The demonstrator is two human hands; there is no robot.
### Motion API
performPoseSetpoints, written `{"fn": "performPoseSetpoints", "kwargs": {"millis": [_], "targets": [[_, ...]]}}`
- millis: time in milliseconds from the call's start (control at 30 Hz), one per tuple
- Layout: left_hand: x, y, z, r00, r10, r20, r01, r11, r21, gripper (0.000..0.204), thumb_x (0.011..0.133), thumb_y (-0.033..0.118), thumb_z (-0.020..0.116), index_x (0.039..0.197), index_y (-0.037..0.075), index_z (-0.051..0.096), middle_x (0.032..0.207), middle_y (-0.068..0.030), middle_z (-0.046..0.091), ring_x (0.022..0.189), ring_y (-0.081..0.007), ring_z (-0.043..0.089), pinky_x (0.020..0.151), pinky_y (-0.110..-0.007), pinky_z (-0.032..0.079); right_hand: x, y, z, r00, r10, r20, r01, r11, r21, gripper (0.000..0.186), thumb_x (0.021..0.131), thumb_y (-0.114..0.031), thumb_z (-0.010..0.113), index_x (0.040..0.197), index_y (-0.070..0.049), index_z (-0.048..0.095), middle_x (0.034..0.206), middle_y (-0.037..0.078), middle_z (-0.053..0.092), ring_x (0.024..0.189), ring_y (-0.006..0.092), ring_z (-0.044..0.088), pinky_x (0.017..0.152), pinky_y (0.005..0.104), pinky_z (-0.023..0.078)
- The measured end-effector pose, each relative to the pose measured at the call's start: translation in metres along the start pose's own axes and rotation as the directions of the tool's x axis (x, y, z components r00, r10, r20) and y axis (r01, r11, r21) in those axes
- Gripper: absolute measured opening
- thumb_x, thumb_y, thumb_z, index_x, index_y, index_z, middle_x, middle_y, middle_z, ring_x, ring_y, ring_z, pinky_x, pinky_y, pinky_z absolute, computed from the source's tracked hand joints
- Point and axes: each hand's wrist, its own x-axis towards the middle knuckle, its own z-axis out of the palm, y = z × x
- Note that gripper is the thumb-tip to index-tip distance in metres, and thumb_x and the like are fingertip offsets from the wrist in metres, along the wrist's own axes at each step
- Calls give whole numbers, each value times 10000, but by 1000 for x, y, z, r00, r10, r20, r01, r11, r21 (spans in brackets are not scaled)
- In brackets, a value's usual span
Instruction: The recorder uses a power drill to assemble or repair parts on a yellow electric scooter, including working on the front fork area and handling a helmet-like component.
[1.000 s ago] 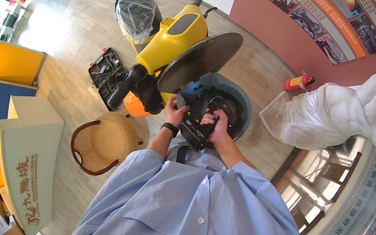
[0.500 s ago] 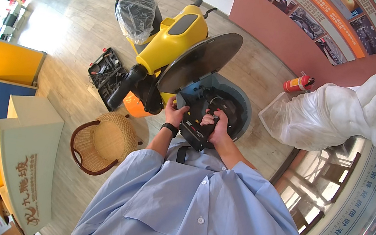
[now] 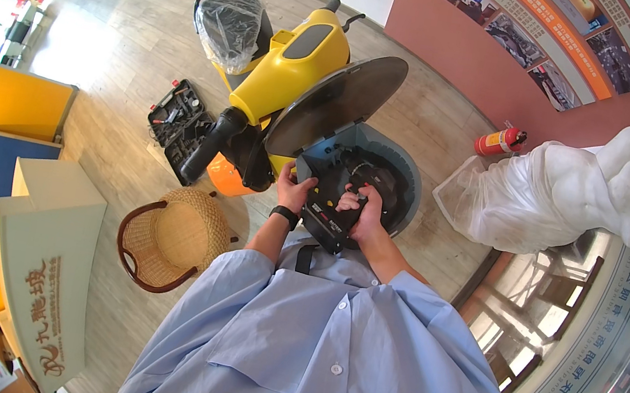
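Black battery-powered tool (image 3: 325, 220) at the seven-o'clock side of a grey bin (image 3: 411, 181); right hand (image 3: 363, 211), fingers curled around its grip. Nine o'clock: left hand (image 3: 296, 192), fingers and thumb pinching the bin's edge. Eleven: yellow machine (image 3: 271, 87).

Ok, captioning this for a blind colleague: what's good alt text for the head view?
A person's right hand grips a black unit at an open grey container, left hand at the rim. Nearby stand a yellow machine and a wicker chair.
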Motion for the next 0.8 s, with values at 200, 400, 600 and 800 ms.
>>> {"fn": "performPoseSetpoints", "kwargs": {"millis": [200,400,600,800], "targets": [[0,0,0,1000,-2,-3,2,1000,26,539,674,-30,720,1152,43,482,824,-75,617,708,-148,606,623,-269,482,-1,-1,0,1000,8,-3,-8,1000,11,223,746,-187,553,914,-46,511,610,-33,404,459,71,401,533,232,394],[1,-3,-1,1000,8,5,-8,1000,9,545,677,-30,717,1161,35,475,829,-78,616,712,-152,607,628,-272,487,-2,0,1,1000,1,-7,-1,1000,-12,232,748,-194,546,922,-47,509,609,-34,405,459,67,402,544,235,399],[2,-4,-1,1000,9,3,-9,1000,1,559,677,-30,716,1174,36,468,838,-86,618,717,-158,609,635,-275,488,-2,-1,1,1000,-4,-4,4,1000,-22,234,746,-197,542,920,-45,505,606,-36,400,455,68,397,552,237,401],[2,-6,-2,1000,-1,-1,1,1000,-2,562,676,-30,714,1176,27,463,838,-92,621,722,-163,612,641,-280,492,-4,0,2,1000,-9,-15,8,1000,-28,234,742,-190,545,921,-45,504,610,-37,395,456,66,395,549,235,398]]}}
